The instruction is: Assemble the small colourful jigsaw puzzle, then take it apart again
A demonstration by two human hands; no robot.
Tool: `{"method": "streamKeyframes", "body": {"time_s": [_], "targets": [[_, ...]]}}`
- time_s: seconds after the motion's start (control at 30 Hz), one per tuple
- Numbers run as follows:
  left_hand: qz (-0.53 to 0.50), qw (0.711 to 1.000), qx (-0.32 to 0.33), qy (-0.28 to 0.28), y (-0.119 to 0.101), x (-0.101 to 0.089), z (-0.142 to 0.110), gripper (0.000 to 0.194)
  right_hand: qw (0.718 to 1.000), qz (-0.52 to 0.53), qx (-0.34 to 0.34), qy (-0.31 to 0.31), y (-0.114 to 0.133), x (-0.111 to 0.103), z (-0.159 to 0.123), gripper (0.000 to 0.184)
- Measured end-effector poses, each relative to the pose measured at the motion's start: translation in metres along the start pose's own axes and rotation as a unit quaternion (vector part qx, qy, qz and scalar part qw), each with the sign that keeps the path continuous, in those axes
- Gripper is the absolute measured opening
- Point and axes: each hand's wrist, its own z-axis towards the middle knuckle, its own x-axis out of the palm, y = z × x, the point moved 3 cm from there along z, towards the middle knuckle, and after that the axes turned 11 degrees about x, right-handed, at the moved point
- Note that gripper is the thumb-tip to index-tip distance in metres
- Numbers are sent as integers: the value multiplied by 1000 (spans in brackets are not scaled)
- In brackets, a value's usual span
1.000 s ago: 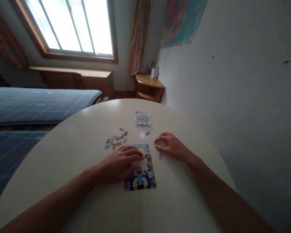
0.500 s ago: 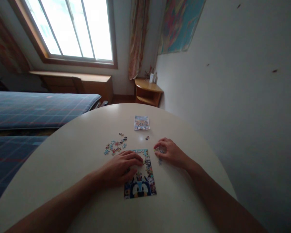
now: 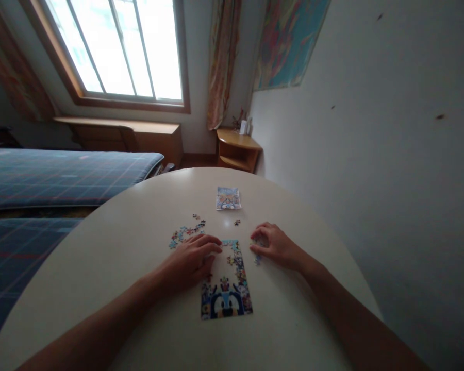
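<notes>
A partly joined jigsaw puzzle (image 3: 227, 303) lies on the white table, with a blue dog's face along its near end and a gap in its middle. My left hand (image 3: 195, 257) rests palm down over the puzzle's left side, fingers stretched out and slightly bent; it covers part of that border. Inside the gap sits a small cluster of joined pieces (image 3: 231, 260). To the right of the puzzle, my right hand (image 3: 276, 246) curves over a few loose puzzle pieces (image 3: 257, 259), thumb and fingers apart. Whether its fingertips touch a piece is hard to see.
Loose pieces (image 3: 181, 233) are scattered beyond my left hand. One dark piece (image 3: 237, 222) lies above the puzzle, and a picture sheet (image 3: 228, 199) is farther back. The round table (image 3: 294, 330) stands between a plaid mattress (image 3: 62, 172) and a white wall (image 3: 371, 170).
My left hand has drawn back left from the puzzle's middle, uncovering the small cluster in the gap. The right hand stays over the loose pieces. The whole view has shifted slightly.
</notes>
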Motion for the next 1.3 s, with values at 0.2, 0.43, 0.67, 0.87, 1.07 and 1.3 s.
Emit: {"method": "streamKeyframes", "body": {"time_s": [0.2,0.43,0.67,0.87,1.07,1.3], "targets": [[31,999,-19,-13,6,-10,-5,21,1000,-10,-5,-3,0,0,1,20],[42,998,-40,-9,17,-21,-9,20,1000,-8,-9,7,12,-5,-5,15],[3,999,-11,35,15,-29,-13,34,994,106,-33,-13,38,4,-14,13],[-9,997,-10,72,12,-26,-14,49,992,106,-50,-39,75,32,-18,11],[-20,998,-7,61,13,-24,-14,49,994,85,-57,-37,83,42,-14,11],[-11,998,-6,68,12,-24,-14,48,994,83,-69,-21,82,44,-14,9]]}}
